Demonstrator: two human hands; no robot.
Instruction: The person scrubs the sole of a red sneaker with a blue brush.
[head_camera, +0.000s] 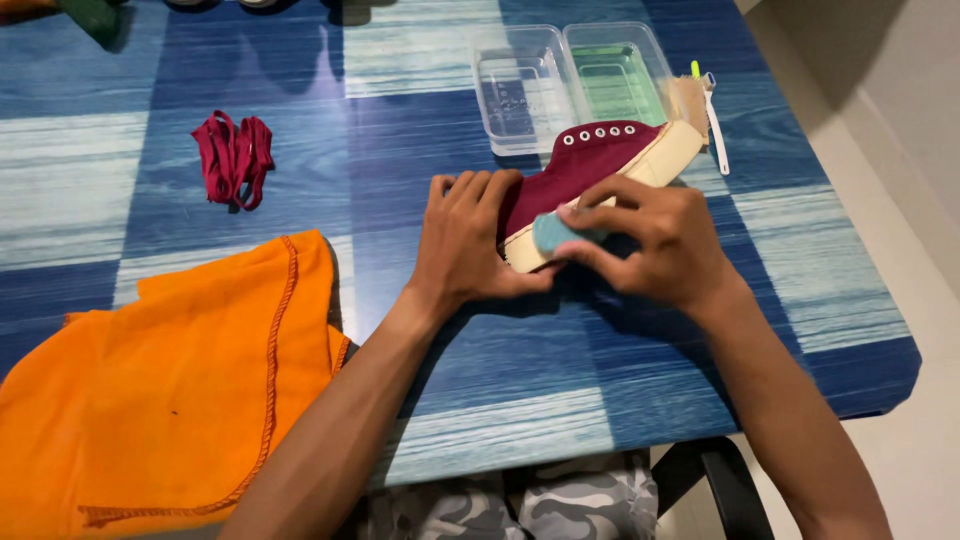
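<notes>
while lying on its side on the blue patterned worktop (620, 380), maroon canvas shoe (590, 165) with cream sole, toe toward the far right, heel end under both hands. left hand (465, 240) flat over the heel part, fingers (470, 190) spread and pressed on the maroon cloth, holding the shoe down. right hand (660, 240) just beside it, fingers (600, 215) pinched around a small teal sponge (552, 232), sponge touching the cream sole edge. beyond the shoe, two clear plastic tubs (570, 80) side by side, right one tinted green, touching the shoe's toe end or just behind it; cannot tell which. small white brush (712, 115) just right of the tubs. bundle of maroon laces (232, 158) well apart to the left. orange cloth (170, 400) spread at the near left corner, close to the left forearm.
</notes>
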